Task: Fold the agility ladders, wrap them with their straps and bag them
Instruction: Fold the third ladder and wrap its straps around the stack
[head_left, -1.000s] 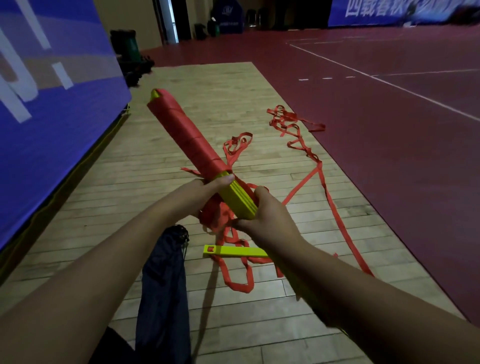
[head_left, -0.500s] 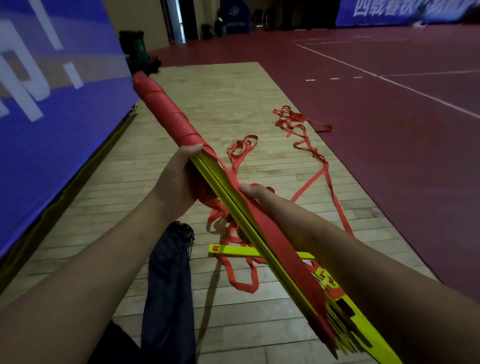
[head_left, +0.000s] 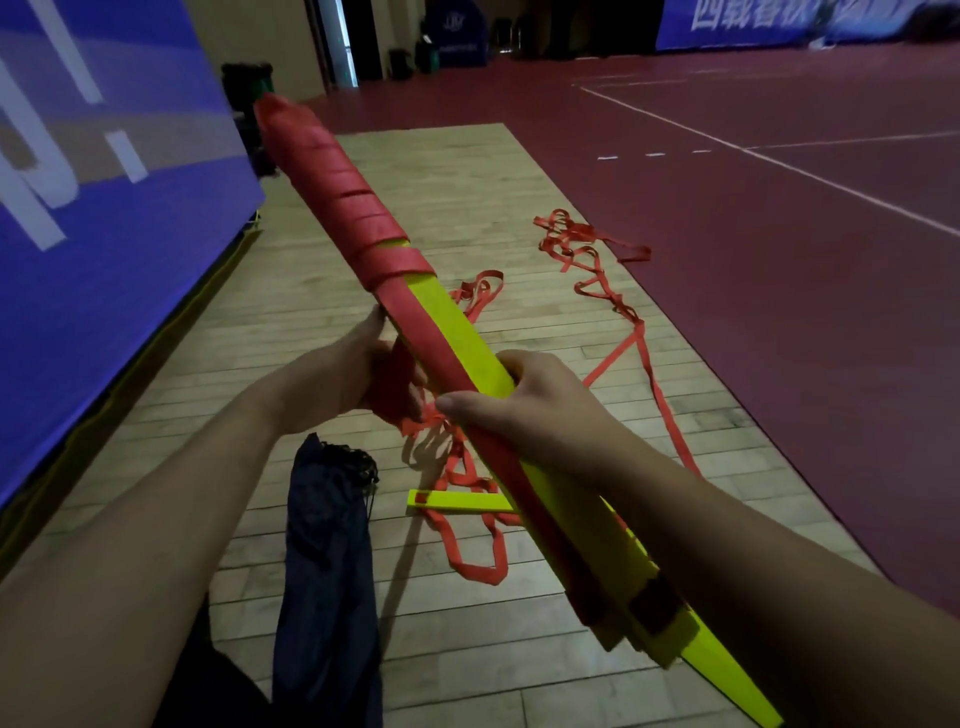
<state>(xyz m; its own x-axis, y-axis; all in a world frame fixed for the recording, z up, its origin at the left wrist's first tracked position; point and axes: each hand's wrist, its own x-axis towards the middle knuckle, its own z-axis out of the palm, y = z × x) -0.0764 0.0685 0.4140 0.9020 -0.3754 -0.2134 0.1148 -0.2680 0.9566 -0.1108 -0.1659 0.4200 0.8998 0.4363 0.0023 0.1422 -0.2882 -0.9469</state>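
I record a strip of pale wooden planks (head_left: 467, 171) running ahead of me. Right of the strip, dark red court flooring (head_left: 779, 322) carries white lines (head_left: 779, 162). Left of the strip, a tall blue board (head_left: 104, 249) with white lettering stands along its edge. Beyond the strip's far end: a dark bin (head_left: 247, 85), a doorway (head_left: 340, 41), and a blue banner (head_left: 753, 23) on the back wall. Lighting is dim.

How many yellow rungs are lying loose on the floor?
1: a yellow rung lies on the floor beside the dark bag, one end behind the held bundle; the right forearm may hide others.
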